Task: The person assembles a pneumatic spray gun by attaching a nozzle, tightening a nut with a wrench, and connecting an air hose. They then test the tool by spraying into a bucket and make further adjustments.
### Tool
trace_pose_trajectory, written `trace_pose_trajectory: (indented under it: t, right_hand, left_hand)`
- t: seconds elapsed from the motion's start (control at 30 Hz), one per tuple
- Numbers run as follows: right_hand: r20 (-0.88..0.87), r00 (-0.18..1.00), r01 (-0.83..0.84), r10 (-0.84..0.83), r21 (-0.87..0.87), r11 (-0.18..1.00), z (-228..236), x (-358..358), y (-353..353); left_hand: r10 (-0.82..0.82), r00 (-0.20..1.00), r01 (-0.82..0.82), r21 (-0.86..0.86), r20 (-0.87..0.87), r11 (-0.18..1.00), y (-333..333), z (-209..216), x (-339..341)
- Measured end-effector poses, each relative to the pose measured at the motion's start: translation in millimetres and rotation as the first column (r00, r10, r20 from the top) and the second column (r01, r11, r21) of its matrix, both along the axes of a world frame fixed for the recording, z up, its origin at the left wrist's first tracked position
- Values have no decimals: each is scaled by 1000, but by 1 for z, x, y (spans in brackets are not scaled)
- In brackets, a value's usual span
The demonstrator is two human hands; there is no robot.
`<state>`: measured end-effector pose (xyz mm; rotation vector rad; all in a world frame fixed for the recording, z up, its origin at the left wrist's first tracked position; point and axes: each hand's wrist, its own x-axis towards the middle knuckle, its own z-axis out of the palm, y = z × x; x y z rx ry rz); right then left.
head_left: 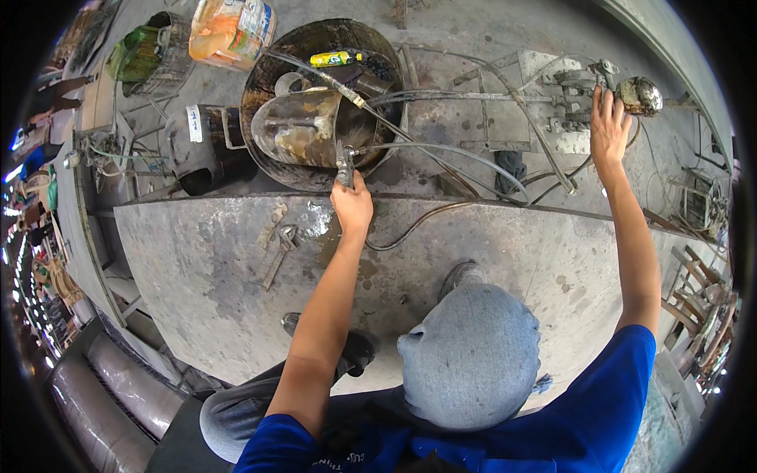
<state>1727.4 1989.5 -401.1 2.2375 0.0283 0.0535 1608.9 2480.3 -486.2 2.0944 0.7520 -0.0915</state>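
Observation:
My left hand (352, 203) is closed around a metal hose fitting (344, 162) at the near rim of a round rusty tub (260, 154). In the tub lies a rounded metal cylinder (296, 130), stained brown and white, and the fitting is against its open end. A thin grey hose (449, 148) runs off from the fitting to the right. My right hand (610, 134) reaches far right, fingers stretched and slightly apart, the tips at a metal valve (605, 71) on a pump assembly (572, 110). Beside those fingertips is a round, worn metal knob (640, 96).
An adjustable wrench (280, 256) lies on the grey metal worktop (197, 276). In the tub are a yellow bottle (335, 58) and a white ring (290, 83). A stained orange bucket (229, 35) and a dark cylinder (201, 150) stand left. Several hoses cross behind the worktop.

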Motion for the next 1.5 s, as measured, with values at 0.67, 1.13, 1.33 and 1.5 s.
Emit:
trace_pose_trajectory:
  t: [0.67, 1.13, 1.33, 1.5]
  right_hand:
    - [-287, 915, -373, 284, -330, 867, -10, 39, -9]
    - [-455, 878, -357, 150, -413, 838, -5, 44, 8]
    - [-414, 902, -296, 125, -382, 876, -11, 56, 6]
    - [-384, 905, -330, 182, -367, 870, -18, 61, -1]
  left_hand:
    - [-17, 1000, 17, 2, 24, 1000, -4, 2, 2]
    - [-2, 1000, 2, 11, 25, 1000, -3, -4, 3]
    - [2, 1000, -2, -14, -4, 1000, -3, 0, 4]
    - [7, 1000, -7, -5, 17, 1000, -3, 1, 6]
